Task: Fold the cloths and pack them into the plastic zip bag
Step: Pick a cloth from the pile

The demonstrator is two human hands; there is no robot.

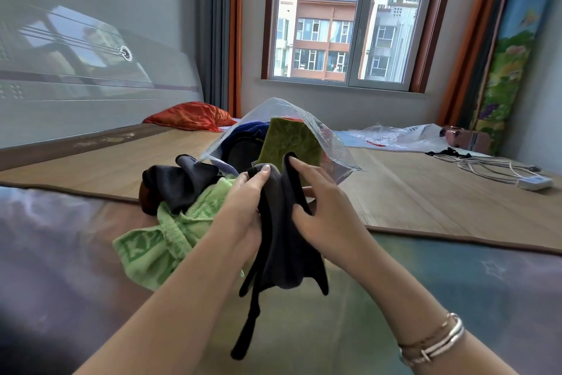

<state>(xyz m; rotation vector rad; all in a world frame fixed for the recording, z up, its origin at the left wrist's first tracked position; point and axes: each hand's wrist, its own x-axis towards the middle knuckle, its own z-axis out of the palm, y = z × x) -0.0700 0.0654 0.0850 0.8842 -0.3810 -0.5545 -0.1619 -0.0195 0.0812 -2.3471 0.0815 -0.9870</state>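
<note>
A bedroom, with a window [346, 18] in the far wall and a grey headboard [91, 85] along the left; the working surface is a bed covered by a woven bamboo mat [425, 192], whose dark bound edge runs across the view just beyond the hands, with a printed bedsheet [456, 283] nearer the camera.

Both hands hold a dark grey cloth [282, 247] up above the sheet. The left hand [246, 207] grips its upper left part, fingers curled round the fabric and thumb on top. The right hand [316, 210] pinches the upper right edge, fingertips on the fold and thumb pressed into the cloth lower down. The cloth hangs crumpled, a thin strip trailing down toward the sheet.

Just left of the hands lies a heap: a light green towel [158, 240] with another dark cloth [179, 183] on top of it. Directly behind the hands stands the clear plastic zip bag [292, 119], mouth toward the person, with an olive green cloth [289, 140] upright inside and dark blue fabric [249, 131] beside it.

To the right the mat is bare up to a white cable and adapter [532, 183] near its far right edge. More clear plastic bags [401, 134] lie at the far side, and an orange pillow [188, 116] rests by the headboard.
</note>
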